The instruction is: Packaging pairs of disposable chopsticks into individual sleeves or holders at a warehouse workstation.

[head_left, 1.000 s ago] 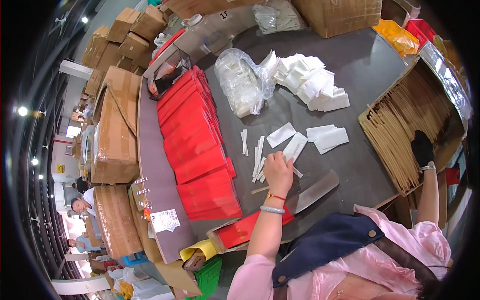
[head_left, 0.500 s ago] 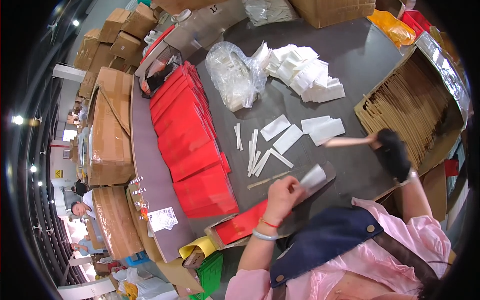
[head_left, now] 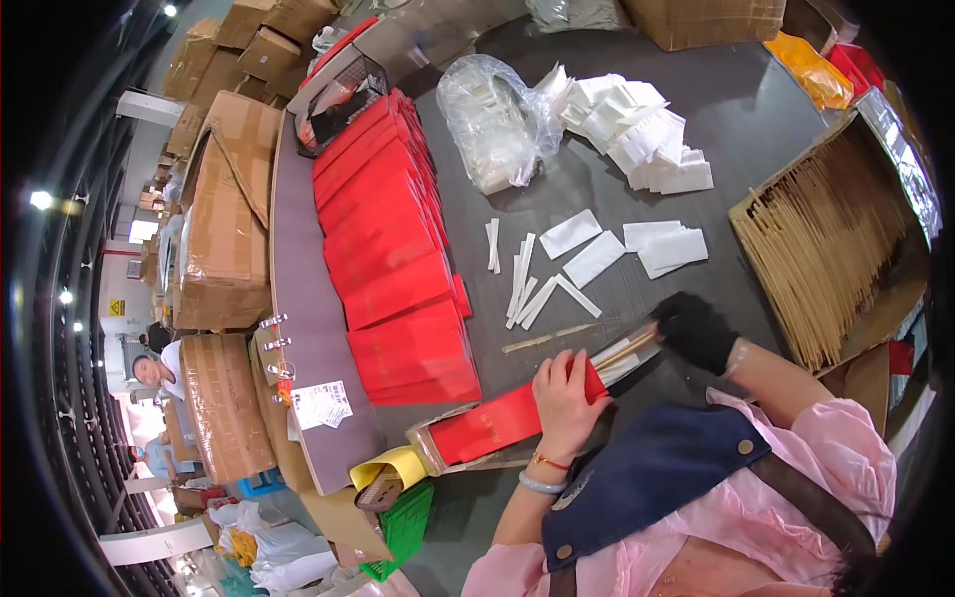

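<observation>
Under my bare left hand lies a red paper sleeve on a narrow tray-like holder. The fingers and thumb grip the sleeve near its mouth. My right hand, in a black fingertip-baring glove, closes on the outer ends of pale wooden chopsticks. The chopsticks lie at the sleeve's mouth, along with a white folded packet. How far they reach into the sleeve is hidden by my left hand. Beyond my hands lie loose white packets and thin white strips.
Overlapping red sleeves form a long row at left. A carton of chopsticks stands at right. Farther back are a clear plastic bag and a heap of white packets. A yellow roll is near the holder's left end.
My right hand has come from beside the carton to the sleeve's mouth, bringing chopsticks. My left hand has shifted from the white packet onto the red sleeve.
</observation>
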`<state>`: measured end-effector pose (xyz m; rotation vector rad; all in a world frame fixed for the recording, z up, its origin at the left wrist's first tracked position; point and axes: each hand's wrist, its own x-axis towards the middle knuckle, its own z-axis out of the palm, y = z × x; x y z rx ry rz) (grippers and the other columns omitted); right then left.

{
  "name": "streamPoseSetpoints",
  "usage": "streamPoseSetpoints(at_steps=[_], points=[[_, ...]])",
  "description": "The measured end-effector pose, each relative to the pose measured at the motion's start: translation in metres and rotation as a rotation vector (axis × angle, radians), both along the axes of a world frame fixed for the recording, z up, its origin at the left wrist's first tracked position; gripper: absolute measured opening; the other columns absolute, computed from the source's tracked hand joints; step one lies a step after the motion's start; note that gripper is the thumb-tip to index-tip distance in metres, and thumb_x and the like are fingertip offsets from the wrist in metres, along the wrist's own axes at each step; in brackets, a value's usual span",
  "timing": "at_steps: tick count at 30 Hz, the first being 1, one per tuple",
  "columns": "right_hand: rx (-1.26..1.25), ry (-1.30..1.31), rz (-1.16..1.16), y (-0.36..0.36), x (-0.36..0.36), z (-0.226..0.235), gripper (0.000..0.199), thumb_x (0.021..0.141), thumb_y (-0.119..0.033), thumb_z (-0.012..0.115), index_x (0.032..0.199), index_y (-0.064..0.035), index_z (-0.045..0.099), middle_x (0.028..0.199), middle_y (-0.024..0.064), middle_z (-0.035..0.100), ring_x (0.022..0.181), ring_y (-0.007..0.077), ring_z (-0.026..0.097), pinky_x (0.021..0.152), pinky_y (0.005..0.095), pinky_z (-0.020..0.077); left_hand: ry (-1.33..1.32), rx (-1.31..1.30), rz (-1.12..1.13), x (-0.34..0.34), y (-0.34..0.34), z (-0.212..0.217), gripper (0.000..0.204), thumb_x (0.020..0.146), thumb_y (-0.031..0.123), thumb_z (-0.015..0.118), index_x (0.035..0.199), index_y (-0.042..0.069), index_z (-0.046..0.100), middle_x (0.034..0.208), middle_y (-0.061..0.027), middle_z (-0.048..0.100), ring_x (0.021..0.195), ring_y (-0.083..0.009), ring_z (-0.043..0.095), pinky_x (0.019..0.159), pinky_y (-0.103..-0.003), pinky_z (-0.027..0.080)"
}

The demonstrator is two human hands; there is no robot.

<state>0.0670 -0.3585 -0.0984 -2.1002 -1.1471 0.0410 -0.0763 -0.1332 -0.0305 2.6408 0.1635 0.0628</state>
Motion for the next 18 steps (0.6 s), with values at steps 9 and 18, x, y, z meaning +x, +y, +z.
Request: streamPoseSetpoints(at_steps=[9,18], points=[[0.038,0.328,0.082,0.056,-0.035,0.025,0.047,0.067,-0.023,0.077,0.108,-0.0089,0.059,0.107,0.0137,0.059,0.103,0.033,0.057,0.089,0.0447,0.0435,-0.05,0.045,-0.118,0.019,-0.001,0.001,0.056,0.069,0.016,0.076,0.122,0.015,0.059,0.118,-0.0136,0.054,0.109,-0.0353,0.049,0.09,-0.047,0.042],[-0.268,0.013,-0.179,0.002,0.009,0.074,0.062,0.061,-0.04,0.081,0.111,-0.0113,0.057,0.103,0.0106,0.059,0.102,0.0319,0.056,0.094,0.0471,0.0372,0.073,0.096,-0.312,0.043,0.085,0.066,0.026,0.065,0.001,0.066,0.09,0.009,0.062,0.106,-0.015,0.055,0.104,-0.0357,0.05,0.084,-0.049,0.044]])
